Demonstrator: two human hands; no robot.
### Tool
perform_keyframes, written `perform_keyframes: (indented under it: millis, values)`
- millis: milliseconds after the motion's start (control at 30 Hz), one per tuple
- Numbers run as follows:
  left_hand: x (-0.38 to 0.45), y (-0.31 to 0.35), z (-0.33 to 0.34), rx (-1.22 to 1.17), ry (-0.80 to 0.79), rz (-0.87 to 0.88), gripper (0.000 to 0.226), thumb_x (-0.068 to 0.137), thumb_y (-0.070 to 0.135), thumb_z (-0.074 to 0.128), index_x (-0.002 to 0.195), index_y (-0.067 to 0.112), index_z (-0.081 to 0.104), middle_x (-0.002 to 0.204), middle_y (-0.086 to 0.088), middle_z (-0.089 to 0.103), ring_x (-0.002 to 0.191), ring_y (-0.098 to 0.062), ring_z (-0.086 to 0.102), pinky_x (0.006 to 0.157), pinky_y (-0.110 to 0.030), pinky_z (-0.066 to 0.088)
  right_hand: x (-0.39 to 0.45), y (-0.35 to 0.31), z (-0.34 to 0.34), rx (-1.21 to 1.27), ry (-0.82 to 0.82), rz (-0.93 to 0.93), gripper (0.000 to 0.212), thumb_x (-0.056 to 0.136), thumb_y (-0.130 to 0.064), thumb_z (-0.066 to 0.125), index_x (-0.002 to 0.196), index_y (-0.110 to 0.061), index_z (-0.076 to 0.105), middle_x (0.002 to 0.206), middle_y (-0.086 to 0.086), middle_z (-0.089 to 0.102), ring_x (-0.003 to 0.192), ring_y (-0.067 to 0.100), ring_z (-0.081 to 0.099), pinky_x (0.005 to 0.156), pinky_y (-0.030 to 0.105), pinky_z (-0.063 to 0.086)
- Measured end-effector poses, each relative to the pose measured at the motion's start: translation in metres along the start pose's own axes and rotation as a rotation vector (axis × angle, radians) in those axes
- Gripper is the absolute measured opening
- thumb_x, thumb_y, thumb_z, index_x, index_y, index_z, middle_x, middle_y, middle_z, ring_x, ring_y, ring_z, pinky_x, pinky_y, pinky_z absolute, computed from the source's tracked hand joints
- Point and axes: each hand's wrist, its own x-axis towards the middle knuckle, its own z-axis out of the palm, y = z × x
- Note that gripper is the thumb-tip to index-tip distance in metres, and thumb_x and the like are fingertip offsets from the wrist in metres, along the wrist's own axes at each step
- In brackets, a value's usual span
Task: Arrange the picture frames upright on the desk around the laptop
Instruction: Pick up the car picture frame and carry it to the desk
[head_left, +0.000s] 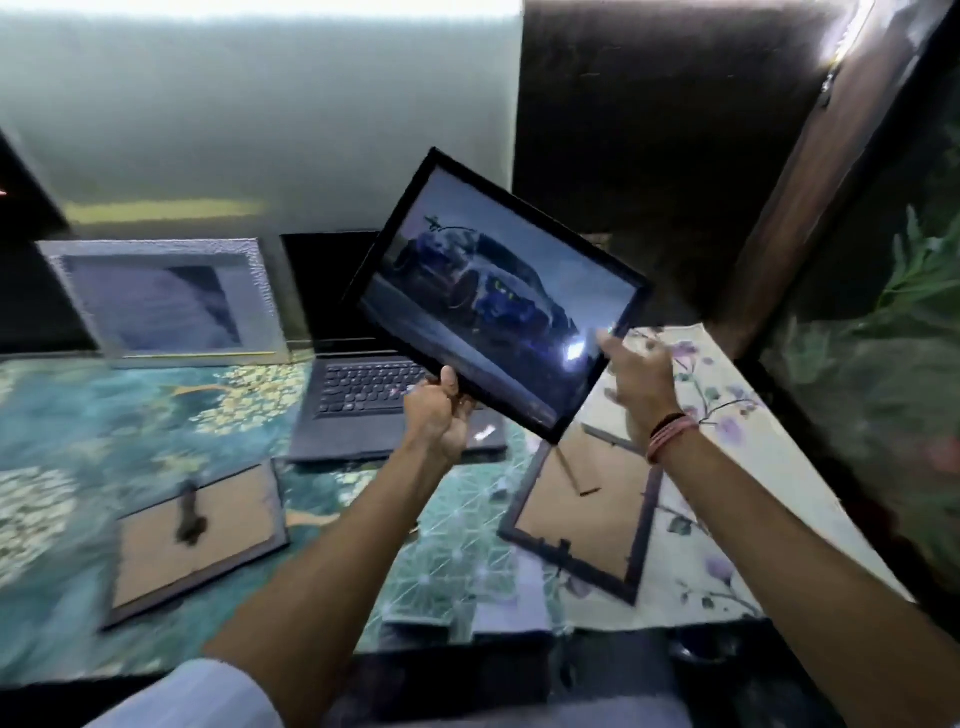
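While the left hand (439, 410) grips the near-left edge of a black-rimmed rectangular picture frame showing a dark blue car (496, 293), thumb on the front and fingers closed behind, the frame hangs tilted in the air above the open dark grey laptop (363, 384). The right hand (636, 374) is at the frame's near-right corner with fingers spread and loose; blur hides whether it touches the rim. A silver-white textured frame (161, 301) stands upright on the desk (104, 415), just left of the laptop and against the far wall. Two more frames lie face down, their brown cardboard backs up: one dark-rimmed frame with a folded stand (195, 535) at near left, another dark-rimmed frame (584, 514) at near right, under the right forearm, on a pale floral cloth (727, 525).
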Motion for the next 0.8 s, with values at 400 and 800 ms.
perform_keyframes:
  millis: [400, 800]
  values:
    - [-0.061, 0.201, -0.223, -0.047, 0.158, 0.091, 0.011, 0.105, 0.005, 0.057, 0.096, 0.011, 0.059, 0.091, -0.007, 0.058, 0.081, -0.016, 0.058, 0.063, -0.027, 0.062, -0.168, -0.006, 0.179, 0.054, -0.300, -0.035, 0.025, 0.093, 0.001, 0.060, 0.102, -0.020, 0.070, 0.108, 0.010, 0.074, 0.099, 0.028, 0.066, 0.103, 0.057, 0.051]
    - [-0.021, 0.329, -0.387, 0.505, 0.455, 0.259, 0.037, 0.103, -0.007, 0.055, 0.139, -0.010, 0.059, 0.117, -0.015, 0.064, 0.099, -0.023, 0.061, 0.091, -0.034, 0.048, -0.209, 0.097, 0.343, -0.093, -0.431, 0.027, 0.019, 0.096, -0.001, 0.059, 0.108, -0.009, 0.071, 0.107, 0.014, 0.073, 0.094, 0.027, 0.068, 0.097, 0.050, 0.056]
